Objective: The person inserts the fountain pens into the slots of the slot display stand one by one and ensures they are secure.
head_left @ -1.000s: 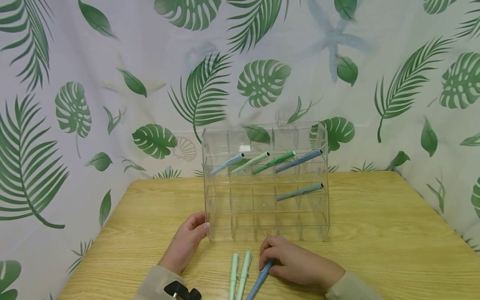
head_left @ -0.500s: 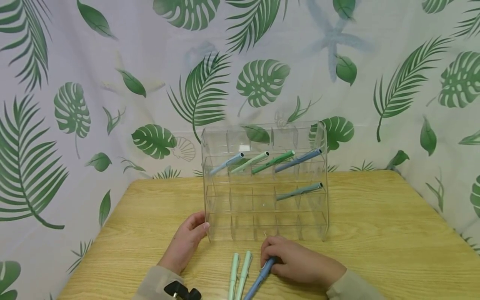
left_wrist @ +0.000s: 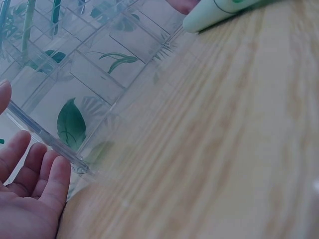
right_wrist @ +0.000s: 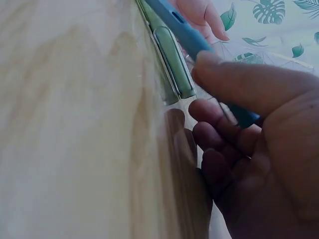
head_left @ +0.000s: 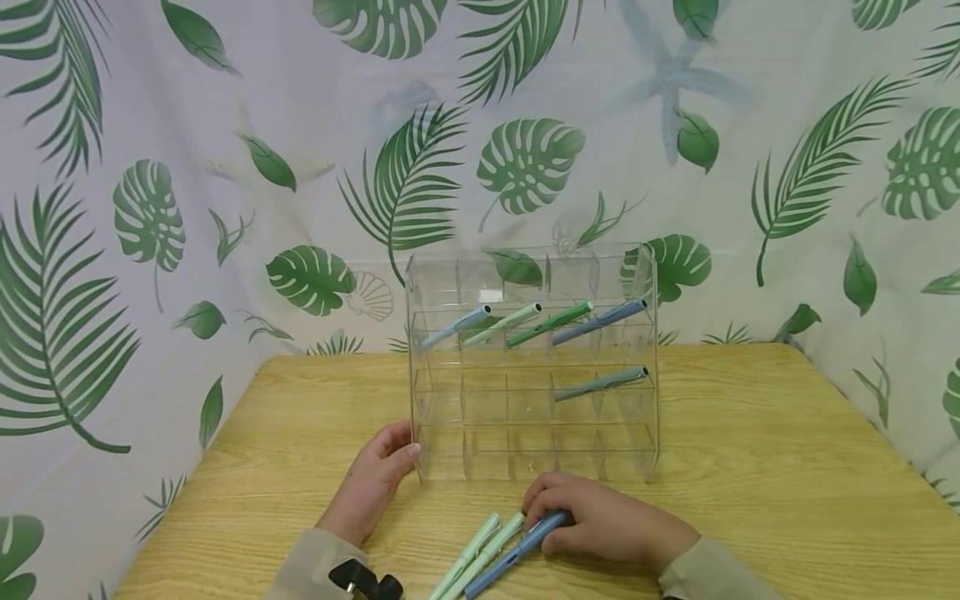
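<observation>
My left hand (head_left: 371, 487) holds the left side panel of a clear tiered pen rack (head_left: 483, 454), its thumb and fingertips on either side of the panel's edge. In front of the rack, my right hand (head_left: 600, 521) pinches a blue pen (head_left: 517, 554) near its upper end. That pen lies slanted alongside two light green pens (head_left: 468, 550), whose lower ends are near the head view's bottom edge. In the right wrist view, the thumb presses the blue pen (right_wrist: 187, 37) above a green pen (right_wrist: 172, 59); the other fingers are curled beneath.
On an upper tier of the rack lie a light blue pen (head_left: 457, 325), a pale green pen (head_left: 502, 325), a green pen (head_left: 551, 323) and a dark blue pen (head_left: 600, 321). A grey-green pen (head_left: 600, 383) rests lower right. Behind the wooden table (head_left: 750, 450) hangs a leaf-patterned cloth (head_left: 810, 267).
The blue pen and the two light green pens have swung to a steeper slant, lower ends moving left. My right hand has shifted slightly right. The left hand and rack stay put.
</observation>
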The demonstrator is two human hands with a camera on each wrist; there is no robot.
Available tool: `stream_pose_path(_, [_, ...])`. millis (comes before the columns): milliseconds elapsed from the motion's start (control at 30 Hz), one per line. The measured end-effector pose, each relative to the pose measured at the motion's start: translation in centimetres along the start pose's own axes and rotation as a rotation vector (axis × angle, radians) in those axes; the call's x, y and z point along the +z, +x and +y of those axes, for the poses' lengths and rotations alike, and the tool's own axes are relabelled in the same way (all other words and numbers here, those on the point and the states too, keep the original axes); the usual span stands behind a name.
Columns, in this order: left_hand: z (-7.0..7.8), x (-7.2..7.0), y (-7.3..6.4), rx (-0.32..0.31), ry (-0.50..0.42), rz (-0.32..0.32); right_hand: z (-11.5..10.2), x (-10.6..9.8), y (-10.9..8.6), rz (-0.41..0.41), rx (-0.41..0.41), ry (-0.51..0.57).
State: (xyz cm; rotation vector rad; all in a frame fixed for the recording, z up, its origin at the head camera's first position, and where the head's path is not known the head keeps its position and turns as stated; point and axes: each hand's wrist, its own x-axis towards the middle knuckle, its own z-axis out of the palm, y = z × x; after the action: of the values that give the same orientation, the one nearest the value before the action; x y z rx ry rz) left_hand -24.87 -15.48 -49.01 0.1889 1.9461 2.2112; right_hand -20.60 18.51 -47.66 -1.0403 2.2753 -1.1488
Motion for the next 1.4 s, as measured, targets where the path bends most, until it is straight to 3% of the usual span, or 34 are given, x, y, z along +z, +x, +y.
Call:
stream_pose_path(233, [0.1, 0.2, -0.2, 0.017, 0.005, 0.007, 0.0, -0.2, -0.2, -0.019, 0.008, 0.183])
stream_pose_path(567, [0.1, 0.1, -0.1, 0.006, 0.002, 0.01, 0.5, -0.3, -0.2, -0.006, -0.026, 0.34])
stream_pose_path(867, [0.2, 0.3, -0.2, 0.002, -0.004, 0.019, -0.1, -0.5, -0.1, 0.066, -0.038, 0.353])
stream_pose_path(1133, [0.2, 0.2, 0.0, -0.008, 0.001, 0.012, -1.3, -1.6, -0.3, 0.197, -0.072, 0.367])
stream_pose_path(1400, [0.0, 0.1, 0.1, -0.007, -0.002, 0.01, -2.3, -2.7, -0.7, 0.255, -0.014, 0.425])
